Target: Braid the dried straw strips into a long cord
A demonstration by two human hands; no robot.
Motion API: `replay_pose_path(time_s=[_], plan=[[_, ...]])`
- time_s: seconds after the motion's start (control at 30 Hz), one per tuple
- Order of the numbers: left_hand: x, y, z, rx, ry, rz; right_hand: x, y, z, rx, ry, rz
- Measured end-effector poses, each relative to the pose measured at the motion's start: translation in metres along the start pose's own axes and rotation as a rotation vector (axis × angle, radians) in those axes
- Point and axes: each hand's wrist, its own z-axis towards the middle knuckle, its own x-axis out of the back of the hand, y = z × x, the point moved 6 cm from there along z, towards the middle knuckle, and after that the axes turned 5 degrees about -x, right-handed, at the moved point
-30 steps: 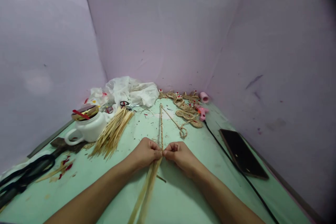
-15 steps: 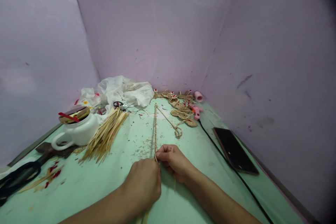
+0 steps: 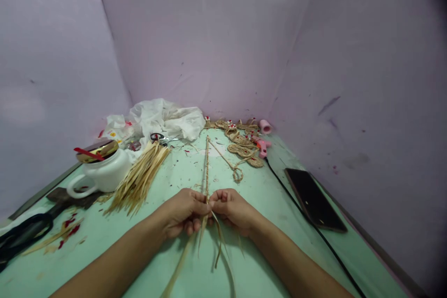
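Observation:
A thin tan braid of dry plant fibre [image 3: 207,167] runs from the far part of the green table [image 3: 265,251] toward me. At its near end my left hand [image 3: 188,212] pinches the strands between thumb and fingers. Close against it, my right hand [image 3: 228,209] is also closed on the braid's end. Loose fibre strands [image 3: 218,230] hang below both hands toward the table's front. From the braid's far end a thinner cord [image 3: 222,154] slants right to a small loop [image 3: 238,175].
Left stand a white mug [image 3: 113,170], a fibre bundle [image 3: 141,174], black-handled scissors [image 3: 26,237] and a plastic bag [image 3: 167,118]. Woven sole-shaped pieces [image 3: 240,150] lie at the back beside a pink glue gun [image 3: 262,145]. A phone [image 3: 314,199] and black cord [image 3: 307,220] are right.
My left hand has turned from a fist, back up, to a pinch at the braid's end, beside my right hand. The loose strands now show spread below.

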Motion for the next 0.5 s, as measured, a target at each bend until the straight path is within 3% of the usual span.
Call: replay_pose_path(time_s=[0.13,0.37,0.5], plan=[[0.0,-0.007,0.004,0.005,-0.006,0.038,0.002,-0.001,0.003,0.066,0.014,-0.138],[0.008,-0.003,0.003,-0.011,0.099,0.248,0.007,-0.004,0.006,0.191,-0.016,-0.388],[0.004,-0.005,0.004,0.009,0.041,0.215,0.007,-0.007,0.004,0.231,-0.012,-0.428]])
